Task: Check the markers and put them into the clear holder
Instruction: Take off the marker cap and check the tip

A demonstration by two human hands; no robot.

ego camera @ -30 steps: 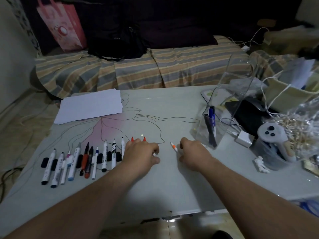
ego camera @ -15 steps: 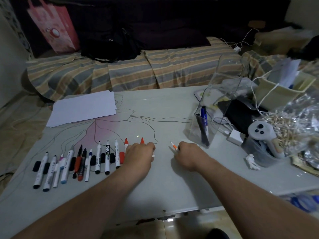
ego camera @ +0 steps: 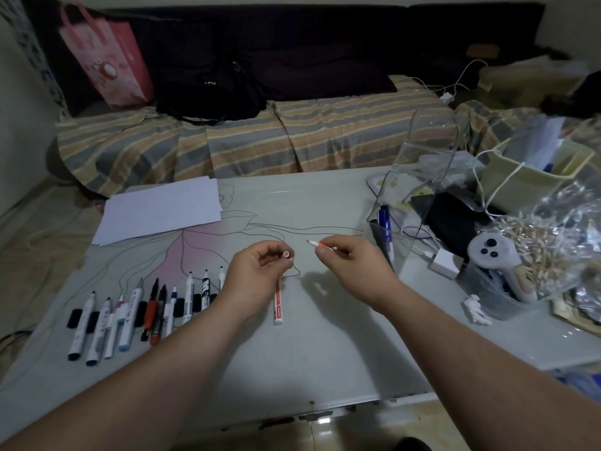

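left hand point(ego camera: 257, 271) pinching cap point(ego camera: 286, 254) | right hand point(ego camera: 349, 265) pinching marker point(ego camera: 317, 244), tip pointing left at cap | holder point(ego camera: 419, 203) just right, nearer right hand

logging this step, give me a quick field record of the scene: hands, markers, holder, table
left hand: pinches a small cap
right hand: pinches an uncapped orange marker, tip pointing left
red marker: lies on the table beside the left hand
marker row: uncapped, with loose black caps, at the table's left
clear holder: at right; blue marker and a dark one stand inside
paper: white sheets at the far left
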